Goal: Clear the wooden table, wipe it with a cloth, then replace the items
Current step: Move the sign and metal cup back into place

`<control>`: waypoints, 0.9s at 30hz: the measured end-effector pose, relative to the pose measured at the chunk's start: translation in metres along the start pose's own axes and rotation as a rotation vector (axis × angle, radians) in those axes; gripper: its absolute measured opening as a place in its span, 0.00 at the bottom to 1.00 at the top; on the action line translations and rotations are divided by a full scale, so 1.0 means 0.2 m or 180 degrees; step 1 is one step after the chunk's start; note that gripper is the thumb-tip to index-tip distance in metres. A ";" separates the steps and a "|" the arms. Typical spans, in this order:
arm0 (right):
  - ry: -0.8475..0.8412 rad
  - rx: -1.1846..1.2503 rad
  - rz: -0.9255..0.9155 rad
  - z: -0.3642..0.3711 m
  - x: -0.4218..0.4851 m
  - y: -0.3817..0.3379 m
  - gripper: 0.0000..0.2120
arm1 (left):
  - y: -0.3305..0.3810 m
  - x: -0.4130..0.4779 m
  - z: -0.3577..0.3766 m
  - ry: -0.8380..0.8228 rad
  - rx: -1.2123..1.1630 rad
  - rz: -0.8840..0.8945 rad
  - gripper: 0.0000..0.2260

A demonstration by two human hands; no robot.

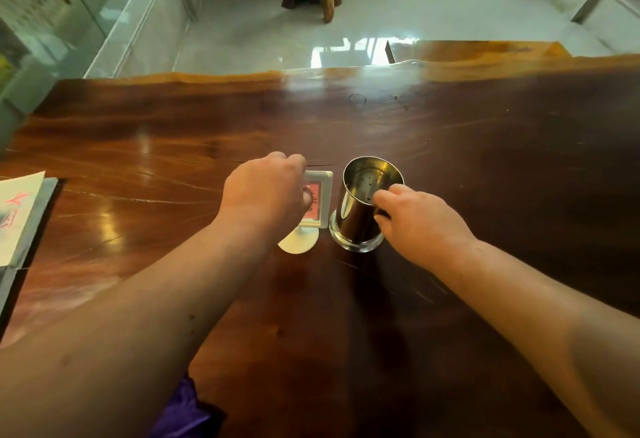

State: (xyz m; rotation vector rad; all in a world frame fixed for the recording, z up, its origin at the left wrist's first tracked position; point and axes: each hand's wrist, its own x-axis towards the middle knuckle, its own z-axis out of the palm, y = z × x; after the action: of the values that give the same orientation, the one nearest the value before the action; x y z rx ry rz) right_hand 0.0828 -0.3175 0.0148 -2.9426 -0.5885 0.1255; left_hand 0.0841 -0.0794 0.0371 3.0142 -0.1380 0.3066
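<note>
Mid-table on the wooden table [485, 160], the left hand [265, 191] grips a white sign stand [313, 210]; the right hand [420, 221] pinches a steel cup [360, 209] by its rim.

The left hand [266, 191] is covering most of the white sign holder [320, 195], its pink card too blurred for reading. Papers [17, 215] are running off the left edge, red writing illegible.
</note>
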 end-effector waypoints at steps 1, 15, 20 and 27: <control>0.0013 -0.0095 0.0010 -0.01 -0.01 0.00 0.10 | -0.01 -0.01 0.00 -0.0063 -0.0015 -0.0013 0.12; 0.0629 -0.0048 -0.0356 -0.25 0.32 -0.73 0.24 | -0.64 -0.24 -0.30 0.0210 0.0063 -0.0212 0.28; 0.0541 0.0145 -0.0710 -0.13 0.53 -1.28 0.27 | -1.12 -0.47 -0.40 0.0155 0.0128 -0.0609 0.30; 0.0341 0.0425 -0.0998 0.21 0.75 -2.07 0.26 | -1.85 -0.88 -0.47 -0.0178 0.0454 -0.1425 0.31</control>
State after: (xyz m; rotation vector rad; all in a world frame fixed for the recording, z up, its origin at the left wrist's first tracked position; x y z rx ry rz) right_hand 0.0608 0.1245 0.0276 -2.6695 -0.9723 -0.0254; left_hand -0.0690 0.3117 0.0563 3.0758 0.5687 0.1935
